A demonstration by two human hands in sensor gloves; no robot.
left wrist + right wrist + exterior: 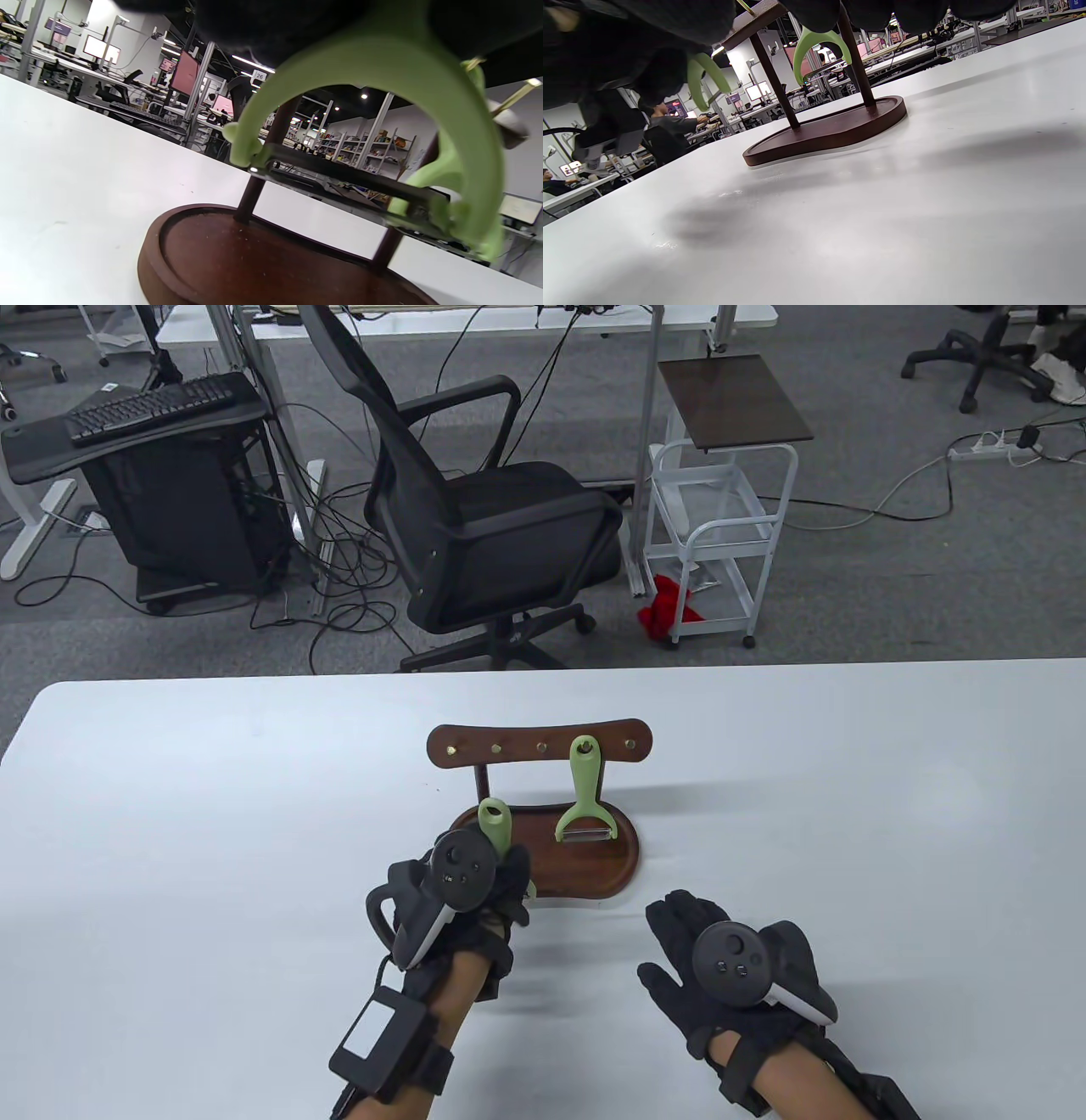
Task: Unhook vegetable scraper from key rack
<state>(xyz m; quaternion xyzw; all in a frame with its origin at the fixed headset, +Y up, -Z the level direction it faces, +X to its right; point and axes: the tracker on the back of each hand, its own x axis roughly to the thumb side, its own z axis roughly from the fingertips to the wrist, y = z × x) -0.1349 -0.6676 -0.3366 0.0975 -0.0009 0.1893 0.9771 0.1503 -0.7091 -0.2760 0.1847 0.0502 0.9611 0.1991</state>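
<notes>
Two green scrapers are counted here, and one wooden key rack [540, 746] is seen standing on the white table [170, 814]. One scraper [495, 823] is off the rack and gripped in the left hand [462, 899], its looped handle end poking up above the glove, just in front of the rack's oval base [611, 869]. In the left wrist view that held scraper [382, 63] is shown very close, its green arch and blade bar crossing in front of the rack's two dark posts, with the base [254, 258] below it. The second scraper [584, 793] is hung on a peg of the top bar, blade end down over the base. Five brass pegs can be made out along the bar. The right hand [721, 967] is held low over the table, fingers spread and pointed toward the rack, nothing gripped; whether the palm touches the table cannot be told. From the right wrist view the hanging scraper [818, 51] is seen between the posts, and the held one [704, 80] off to the left.
</notes>
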